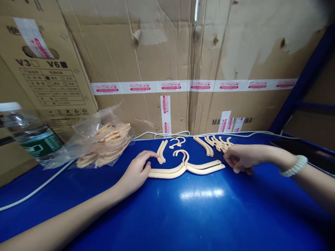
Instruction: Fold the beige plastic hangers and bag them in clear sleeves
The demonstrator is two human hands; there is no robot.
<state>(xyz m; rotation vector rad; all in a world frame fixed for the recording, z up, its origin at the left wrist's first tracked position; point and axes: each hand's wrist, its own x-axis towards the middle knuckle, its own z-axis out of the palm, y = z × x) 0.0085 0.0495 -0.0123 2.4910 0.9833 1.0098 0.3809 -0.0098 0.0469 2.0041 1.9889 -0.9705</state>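
Two cream-coloured folding hangers lie close together on the blue table, their hooks pointing away from me. At their left end is my left hand, thumb and index finger apart. Its index fingertip reaches the lower end of a pair of loose hanger arms; whether it touches them I cannot tell. Two loose hanger hooks rest behind the hangers. My right hand is beside a pile of hanger hooks, its fingers half curled and nothing visible in them. More loose hanger arms lie left of that pile.
A clear plastic bag of cream-coloured hanger parts stands at the left, by a water bottle. Cardboard boxes form a wall behind the table. A white cable runs along the left and back; a dark flat object lies at right.
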